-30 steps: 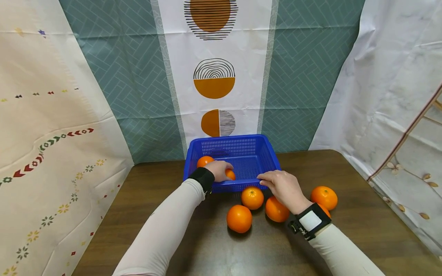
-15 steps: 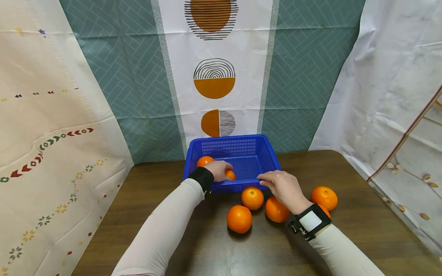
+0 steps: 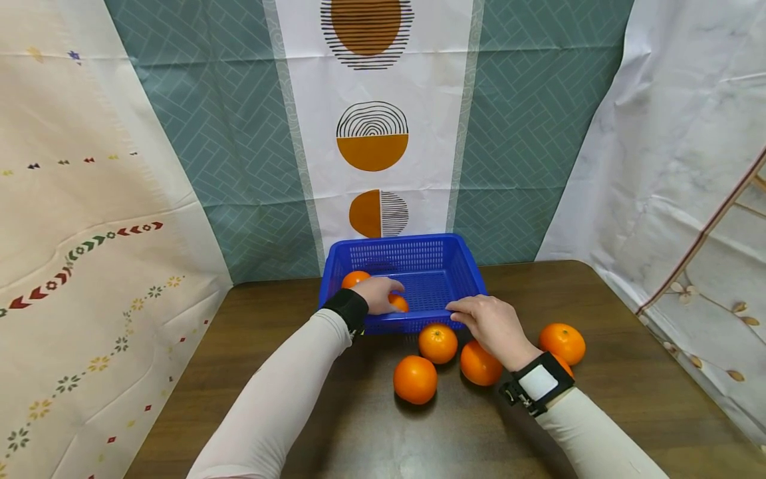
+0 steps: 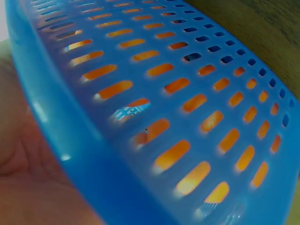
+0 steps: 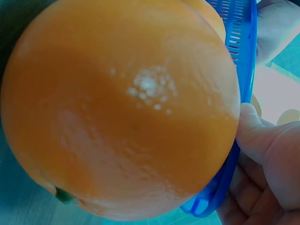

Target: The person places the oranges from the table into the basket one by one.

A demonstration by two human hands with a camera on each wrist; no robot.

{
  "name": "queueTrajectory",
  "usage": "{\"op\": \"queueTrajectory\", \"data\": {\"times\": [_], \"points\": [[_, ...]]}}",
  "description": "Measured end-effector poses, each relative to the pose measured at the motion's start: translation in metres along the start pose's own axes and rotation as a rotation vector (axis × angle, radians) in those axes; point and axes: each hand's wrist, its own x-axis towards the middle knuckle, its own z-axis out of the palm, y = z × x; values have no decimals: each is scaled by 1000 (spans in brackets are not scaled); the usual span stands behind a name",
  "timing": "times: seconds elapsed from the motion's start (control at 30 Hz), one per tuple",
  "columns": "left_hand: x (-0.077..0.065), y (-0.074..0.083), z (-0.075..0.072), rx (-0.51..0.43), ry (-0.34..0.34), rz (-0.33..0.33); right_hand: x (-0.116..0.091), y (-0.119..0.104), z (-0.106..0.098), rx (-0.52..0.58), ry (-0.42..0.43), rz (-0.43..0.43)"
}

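A blue plastic basket [image 3: 413, 324] with slotted walls stands at the back of the table. My left hand [image 3: 377, 295] reaches over its front left rim, fingers curved round an orange [image 3: 399, 304] inside. Another orange [image 3: 356, 279] lies behind that hand. In the left wrist view the slotted basket wall [image 4: 154, 110] lets orange peel show through, with part of the hand [image 4: 28, 164] beside the rim. My right hand [image 3: 493, 329] pinches the basket's front right rim between thumb and fingers. Close below it sits an orange [image 3: 481, 364], and a large orange [image 5: 122, 112] fills much of the right wrist view.
Before the basket, one orange [image 3: 437, 343] sits near its wall and another orange [image 3: 415, 380] lies closer to me. To the right is an orange [image 3: 562, 343], with one more partly hidden by the right wrist. Patterned cloths hang behind the brown table [image 3: 263, 346].
The left hand and forearm have shifted very slightly left, and a little more of the orange beside the fingers shows. The right hand and basket have stayed in place.
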Motion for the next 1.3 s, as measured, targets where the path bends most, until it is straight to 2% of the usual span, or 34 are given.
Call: {"op": "queueTrajectory", "data": {"times": [0.17,0.33,0.47,0.73,0.9,1.3], "points": [[-6,3,-3,30,29,11,0,-1,0,-7,-3,-1],[-11,7,-2,97,81,-40,0,-2,0,-7,-4,5],[-20,12,-3,109,147,-70,0,-2,0,-5,-6,7],[-34,22,-4,187,253,-70,0,-2,0,-5,-4,6],[-38,21,1,200,284,-82,0,-2,0,-6,-6,3],[-53,18,10,258,384,-33,0,-2,-1,-10,-5,1]]}}
